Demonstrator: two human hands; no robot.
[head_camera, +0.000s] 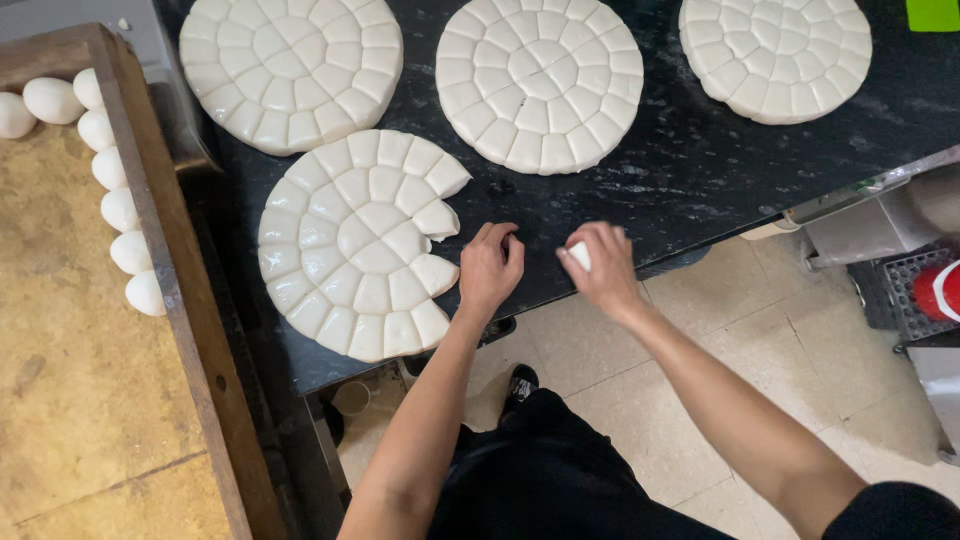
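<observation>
1. Head view: a small white dough piece (581, 256) is pinched in the curled fingers of the right hand (600, 270), over the black table (690, 170) near its front edge (it could be dropped to the floor if the grip slackens).
2. The left hand (490, 268) rests curled beside the cut dough disc (355, 245); whether anything is held cannot be told. Neighbouring wedges could be smeared together.
</observation>
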